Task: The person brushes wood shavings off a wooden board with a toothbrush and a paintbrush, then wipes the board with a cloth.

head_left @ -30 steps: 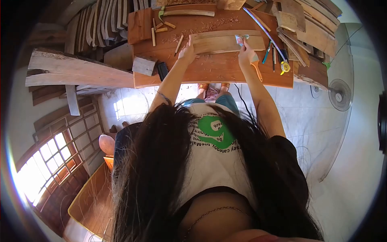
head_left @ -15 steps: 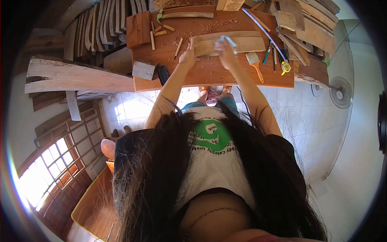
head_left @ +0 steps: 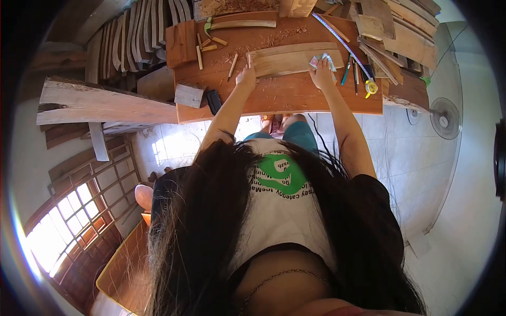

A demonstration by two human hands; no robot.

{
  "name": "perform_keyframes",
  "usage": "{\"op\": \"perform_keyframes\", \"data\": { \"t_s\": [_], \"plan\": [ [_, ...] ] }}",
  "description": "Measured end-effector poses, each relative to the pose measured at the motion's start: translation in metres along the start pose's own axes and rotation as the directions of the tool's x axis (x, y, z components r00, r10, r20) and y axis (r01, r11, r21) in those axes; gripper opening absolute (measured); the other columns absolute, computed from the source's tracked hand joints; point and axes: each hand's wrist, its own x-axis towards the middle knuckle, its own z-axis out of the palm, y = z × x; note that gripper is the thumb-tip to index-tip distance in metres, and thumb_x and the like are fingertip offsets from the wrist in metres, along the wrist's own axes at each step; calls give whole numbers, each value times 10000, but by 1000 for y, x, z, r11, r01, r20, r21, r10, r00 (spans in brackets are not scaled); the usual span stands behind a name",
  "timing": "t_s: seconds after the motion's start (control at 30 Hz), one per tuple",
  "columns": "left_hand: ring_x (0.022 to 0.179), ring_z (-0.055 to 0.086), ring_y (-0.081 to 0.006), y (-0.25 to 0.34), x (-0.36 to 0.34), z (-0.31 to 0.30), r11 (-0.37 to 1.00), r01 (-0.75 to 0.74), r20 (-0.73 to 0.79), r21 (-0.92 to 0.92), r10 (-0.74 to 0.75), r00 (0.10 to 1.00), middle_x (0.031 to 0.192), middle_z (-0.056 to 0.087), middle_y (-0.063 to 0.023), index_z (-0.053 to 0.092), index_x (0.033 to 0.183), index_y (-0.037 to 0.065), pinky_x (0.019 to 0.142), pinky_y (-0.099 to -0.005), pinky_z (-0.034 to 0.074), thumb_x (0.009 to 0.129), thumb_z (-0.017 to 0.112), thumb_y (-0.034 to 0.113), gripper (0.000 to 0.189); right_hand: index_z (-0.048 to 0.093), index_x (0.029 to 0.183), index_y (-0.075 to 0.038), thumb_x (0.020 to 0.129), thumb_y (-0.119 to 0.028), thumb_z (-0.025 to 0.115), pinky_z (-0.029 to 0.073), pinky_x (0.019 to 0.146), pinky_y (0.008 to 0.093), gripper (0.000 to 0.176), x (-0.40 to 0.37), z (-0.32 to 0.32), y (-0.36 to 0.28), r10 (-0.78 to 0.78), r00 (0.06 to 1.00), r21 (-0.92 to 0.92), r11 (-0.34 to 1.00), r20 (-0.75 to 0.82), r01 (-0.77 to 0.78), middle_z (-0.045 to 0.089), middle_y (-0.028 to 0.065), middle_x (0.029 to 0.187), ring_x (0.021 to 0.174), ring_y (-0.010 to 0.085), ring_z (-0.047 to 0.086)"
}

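A pale, slightly curved wooden board (head_left: 287,59) lies across the reddish workbench (head_left: 284,97). My left hand (head_left: 245,77) grips its left end, with a pencil-like wooden stick (head_left: 233,67) just to the left. At the board's right end my right hand (head_left: 322,79) presses a crumpled light-coloured cloth (head_left: 328,59) onto the wood. To the right of that hand lie a teal pen-like tool (head_left: 346,71) and a dark pencil (head_left: 356,79). The flat paintbrush seen earlier is hidden by my right hand and forearm.
Behind the board lie a hammer (head_left: 240,24) and wood shavings (head_left: 284,37). A yellow tape measure (head_left: 371,87) has its blade stretched out at the right. A wood block (head_left: 188,95) and a black object (head_left: 213,101) sit front left. Stacked planks (head_left: 408,39) flank the bench.
My right hand has slid the cloth rightward along the board to its right end, now covering the paintbrush. My left hand stays at the left end.
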Motion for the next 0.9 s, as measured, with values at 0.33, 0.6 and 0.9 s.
{"op": "perform_keyframes", "data": {
  "t_s": [0.33,0.6,0.9],
  "plan": [
    [1039,663,-371,-15,18,32,999,-11,-161,-31,6,987,1222,622,-250,-141,1551,220,815,-493,532,852,720,188,1110,238,1515,16,883,-493,588,211,1163,574,884,-1,-14,2,-86,991,-51,995,102,91,169,249,1595,1468,415,200],
    [1115,634,-346,4,6,14,996,86,-28,23,-85,996,1428,489,-182,-152,1548,177,900,-455,539,834,723,138,1130,195,1526,16,872,-454,627,181,1182,547,915,-6,-17,-1,-66,990,-39,997,124,71,111,250,1606,1486,400,144],
    [1081,651,-340,-14,28,44,999,49,-90,16,-47,995,1367,539,-184,-154,1548,176,887,-457,536,828,745,187,1152,184,1537,-10,856,-434,648,202,1172,557,926,-6,-22,-6,-31,990,-31,999,140,36,124,221,1613,1487,389,154]
  ]
}}
